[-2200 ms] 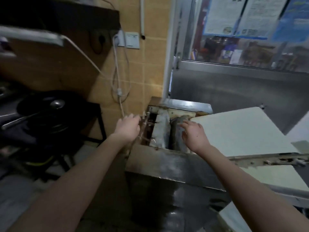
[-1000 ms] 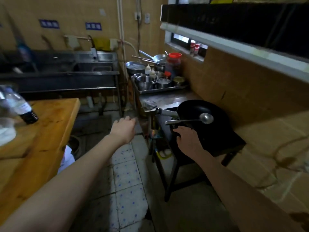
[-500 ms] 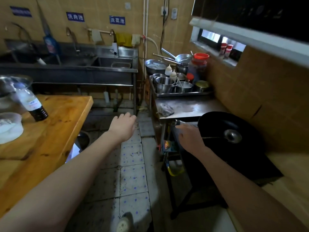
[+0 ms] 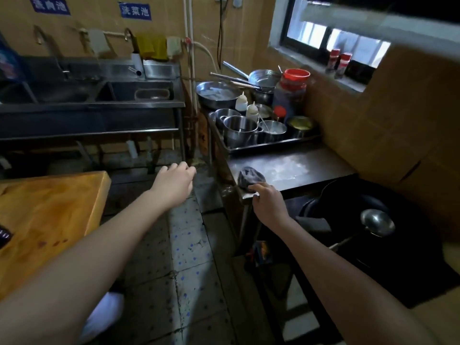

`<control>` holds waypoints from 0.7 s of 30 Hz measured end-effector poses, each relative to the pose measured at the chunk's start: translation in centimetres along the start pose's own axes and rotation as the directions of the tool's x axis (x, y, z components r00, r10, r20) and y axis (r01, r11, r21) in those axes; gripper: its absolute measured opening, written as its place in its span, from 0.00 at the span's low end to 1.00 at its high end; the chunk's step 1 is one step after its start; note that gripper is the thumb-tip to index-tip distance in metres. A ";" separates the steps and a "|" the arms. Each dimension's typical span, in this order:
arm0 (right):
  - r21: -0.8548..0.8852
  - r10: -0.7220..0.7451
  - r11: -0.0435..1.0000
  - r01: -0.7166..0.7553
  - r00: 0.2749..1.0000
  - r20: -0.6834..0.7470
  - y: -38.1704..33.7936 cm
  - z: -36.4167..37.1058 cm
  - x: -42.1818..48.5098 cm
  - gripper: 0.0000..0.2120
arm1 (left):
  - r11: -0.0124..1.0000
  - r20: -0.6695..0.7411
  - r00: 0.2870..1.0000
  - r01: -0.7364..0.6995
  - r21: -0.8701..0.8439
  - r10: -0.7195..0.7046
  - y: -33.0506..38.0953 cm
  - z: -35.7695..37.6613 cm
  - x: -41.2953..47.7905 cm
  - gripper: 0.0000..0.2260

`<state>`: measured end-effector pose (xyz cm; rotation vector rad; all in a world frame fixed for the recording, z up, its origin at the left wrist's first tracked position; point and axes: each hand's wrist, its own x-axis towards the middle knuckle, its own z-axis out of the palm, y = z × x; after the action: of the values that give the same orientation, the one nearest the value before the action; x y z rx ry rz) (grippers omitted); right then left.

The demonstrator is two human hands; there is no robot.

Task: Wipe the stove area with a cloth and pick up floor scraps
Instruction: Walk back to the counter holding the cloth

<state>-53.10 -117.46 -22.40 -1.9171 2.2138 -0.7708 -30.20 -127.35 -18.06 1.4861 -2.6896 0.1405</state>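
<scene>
A crumpled dark grey cloth (image 4: pixel 249 176) lies at the near left corner of the steel counter (image 4: pixel 298 170), just left of the stove. My right hand (image 4: pixel 267 204) is at that corner, its fingers curled onto the cloth's near edge. Over the tiled floor (image 4: pixel 189 257), my left hand (image 4: pixel 175 185) hangs in the air with fingers loosely bent and nothing in it. A black wok (image 4: pixel 348 202) with a steel ladle (image 4: pixel 377 224) sits on the stove at the right. No floor scraps can be made out.
A tray of steel pots and sauce bottles (image 4: pixel 258 130) fills the counter's far end. A steel sink unit (image 4: pixel 99 105) runs along the back wall. A wooden table (image 4: pixel 47 215) stands close on the left. A narrow floor aisle runs between table and stove.
The view has swung from a steel box to the stove side and come closer. My right hand has gone from the wok's handle to the cloth. The left hand stays raised.
</scene>
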 end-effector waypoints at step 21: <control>-0.107 0.320 0.946 -0.305 0.929 0.183 6.5 10.1 15.9 0.17 | 0.998 0.179 0.982 -0.065 -0.018 0.067 -5.4 9.5 18.9 0.15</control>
<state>-57.99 -135.14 -30.19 -1.5317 2.3665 -0.4308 -35.80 -147.11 -25.32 1.4737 -2.8756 -0.0082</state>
